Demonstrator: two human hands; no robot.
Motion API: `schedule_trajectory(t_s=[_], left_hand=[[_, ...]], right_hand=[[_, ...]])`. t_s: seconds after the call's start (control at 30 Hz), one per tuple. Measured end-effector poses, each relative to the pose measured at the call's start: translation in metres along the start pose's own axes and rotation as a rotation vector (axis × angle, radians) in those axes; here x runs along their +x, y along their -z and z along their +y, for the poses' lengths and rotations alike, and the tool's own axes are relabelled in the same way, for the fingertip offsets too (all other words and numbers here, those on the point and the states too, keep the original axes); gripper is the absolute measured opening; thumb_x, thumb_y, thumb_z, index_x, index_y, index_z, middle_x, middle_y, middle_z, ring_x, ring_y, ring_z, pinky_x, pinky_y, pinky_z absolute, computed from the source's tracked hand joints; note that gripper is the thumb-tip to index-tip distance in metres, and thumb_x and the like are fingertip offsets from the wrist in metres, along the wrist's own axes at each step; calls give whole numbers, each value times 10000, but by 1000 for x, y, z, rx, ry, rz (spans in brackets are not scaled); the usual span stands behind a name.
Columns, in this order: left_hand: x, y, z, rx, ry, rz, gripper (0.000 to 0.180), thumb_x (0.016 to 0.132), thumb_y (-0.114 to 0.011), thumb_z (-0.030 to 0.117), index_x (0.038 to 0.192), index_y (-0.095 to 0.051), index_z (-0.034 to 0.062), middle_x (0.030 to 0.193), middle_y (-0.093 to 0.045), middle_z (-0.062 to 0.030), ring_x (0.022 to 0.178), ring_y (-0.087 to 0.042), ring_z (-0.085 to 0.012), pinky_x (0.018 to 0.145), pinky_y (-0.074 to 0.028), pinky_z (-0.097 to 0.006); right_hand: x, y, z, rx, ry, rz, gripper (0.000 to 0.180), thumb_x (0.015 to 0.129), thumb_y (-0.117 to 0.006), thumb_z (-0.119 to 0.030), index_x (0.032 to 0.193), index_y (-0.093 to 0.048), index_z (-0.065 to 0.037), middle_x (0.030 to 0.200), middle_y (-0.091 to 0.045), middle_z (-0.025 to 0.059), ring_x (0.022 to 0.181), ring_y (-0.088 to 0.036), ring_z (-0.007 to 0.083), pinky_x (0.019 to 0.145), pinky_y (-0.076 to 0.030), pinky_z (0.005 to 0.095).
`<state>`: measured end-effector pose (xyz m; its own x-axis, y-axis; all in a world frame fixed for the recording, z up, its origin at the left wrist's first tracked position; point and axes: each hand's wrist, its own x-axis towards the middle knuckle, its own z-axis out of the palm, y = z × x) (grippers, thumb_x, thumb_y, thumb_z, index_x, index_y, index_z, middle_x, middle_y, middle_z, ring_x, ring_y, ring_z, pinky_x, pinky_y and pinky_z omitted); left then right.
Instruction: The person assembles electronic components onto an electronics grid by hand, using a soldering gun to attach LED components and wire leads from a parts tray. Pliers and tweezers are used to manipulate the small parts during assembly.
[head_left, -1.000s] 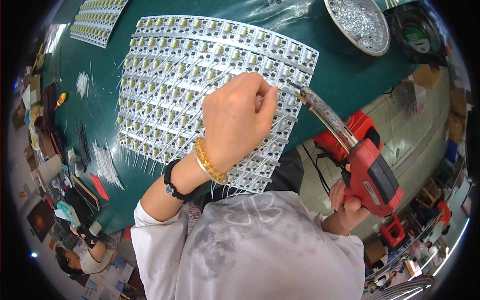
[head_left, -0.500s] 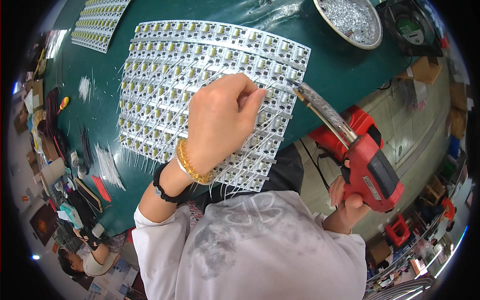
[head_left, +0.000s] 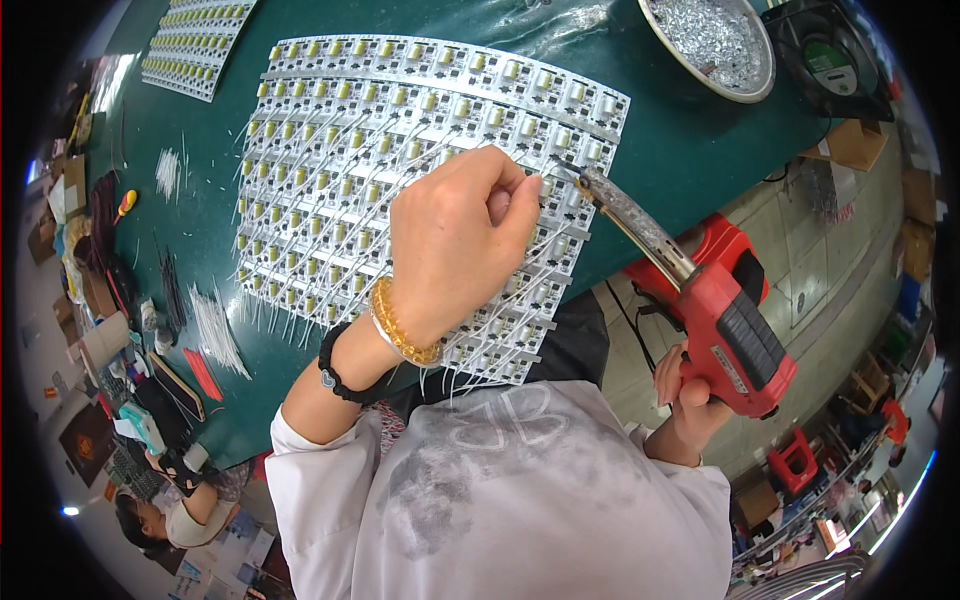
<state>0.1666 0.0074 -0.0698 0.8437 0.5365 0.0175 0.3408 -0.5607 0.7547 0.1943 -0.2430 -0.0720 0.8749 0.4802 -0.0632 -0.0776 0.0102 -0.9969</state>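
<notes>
A large white panel of small circuit boards [head_left: 345, 63] lies on the green table, carrying rows of yellowish components. Thin white wires [head_left: 500, 335] stick out slantwise from many of its lower rows. Over the panel's right half, my left hand [head_left: 455, 235] is closed in a pinch on what looks like a thin white wire, mostly hidden by the fingers. My right hand [head_left: 692, 408] grips the handle of a red soldering gun [head_left: 735, 345]. Its metal tip reaches the panel's upper right, just beyond my left fingertips; whether it touches a board I cannot tell.
A round bowl of silvery bits [head_left: 712, 45] and a black fan [head_left: 828, 60] stand at the far right. Another board panel [head_left: 195, 50] lies far left. Bundles of white wires [head_left: 215, 335], red tubing [head_left: 202, 375] and a co-worker [head_left: 190, 515] are at the left.
My left hand has shifted slightly right. The soldering gun's tip has moved a little left and inward over the panel, closer to my left fingertips.
</notes>
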Motion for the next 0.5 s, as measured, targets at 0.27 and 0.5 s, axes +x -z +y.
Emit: schedule_trajectory(t_s=[0.27, 0.5], left_hand=[[1, 1, 0, -1, 4, -8, 122, 764, -664, 97, 713, -615, -2, 547, -537, -6, 474, -421, -32, 442, -334, -189], [1, 17, 2, 24, -46, -41, 104, 777, -653, 71, 735, -611, -14, 575, -557, -35, 501, -474, -69, 478, -381, -214]], right_hand=[[3, -6, -9, -10, 26, 22, 656, 813, -601, -448, 1116, -428, 107, 480, -421, 3, 356, -400, 95, 369, -324, 225], [3, -6, -13, -3, 32, 38, 713, 811, -580, -482, 1140, -403, 126, 467, -418, 2, 349, -394, 89, 364, -329, 223]])
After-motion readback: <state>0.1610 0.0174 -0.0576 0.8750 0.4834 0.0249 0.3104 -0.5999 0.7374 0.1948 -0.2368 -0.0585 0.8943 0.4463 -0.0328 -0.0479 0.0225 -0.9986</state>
